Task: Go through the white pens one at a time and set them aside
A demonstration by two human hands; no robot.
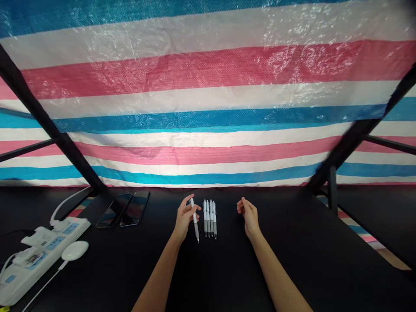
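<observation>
Between the fingers of my left hand point(186, 216) is a white pen point(196, 226) with a grey grip, its tip pointing down towards me. Just to its right, several matching white pens point(209, 219) lie side by side in a row on the black table point(224, 273), tips towards me. My right hand point(250, 218) is to the right of that row, apart from it. Its fingers are curled together, and whether anything small sits in them is hidden.
Two dark phones point(135, 209) lie at the back left. A white power strip point(48, 251) with plugs and cables fills the left edge, beside a round white charging pad point(75, 250). Black frame bars point(331, 164) rise at both sides before a striped tarp point(201, 151).
</observation>
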